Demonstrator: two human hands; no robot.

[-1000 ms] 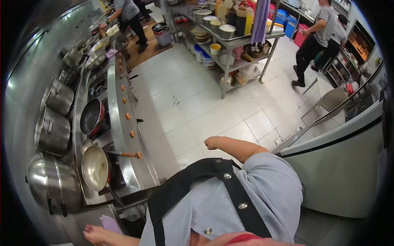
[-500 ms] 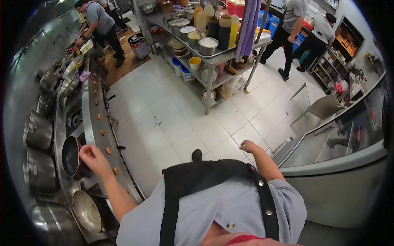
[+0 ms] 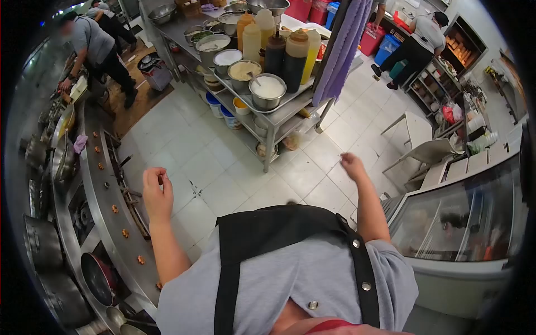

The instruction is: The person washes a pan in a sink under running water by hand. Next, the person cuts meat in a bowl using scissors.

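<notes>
My left hand (image 3: pixel 158 192) is raised over the floor beside the stove, its fingers loosely bent and nothing seen in them. My right hand (image 3: pixel 353 166) hangs in front of me on the other side, half curled, also with nothing visible in it. Ahead of both stands a steel table (image 3: pixel 274 124) with a bowl of white cream-like food (image 3: pixel 268 89) at its near corner. Beside that are a pot of pale yellow food (image 3: pixel 244 70) and several squeeze bottles (image 3: pixel 295 56). A dark frying pan (image 3: pixel 98 279) sits on the stove at lower left.
The stove counter (image 3: pixel 109 195) with orange knobs runs along the left. A glass-topped freezer (image 3: pixel 446 223) and a pale chair (image 3: pixel 427 148) stand on the right. A purple cloth (image 3: pixel 341 56) hangs at the table's corner. Co-workers (image 3: pixel 95 44) and another person (image 3: pixel 427 42) are farther off.
I have moved forward, so the steel table is nearer and the frying pan lies farther back. My left hand has left the pan's side; my right hand has risen.
</notes>
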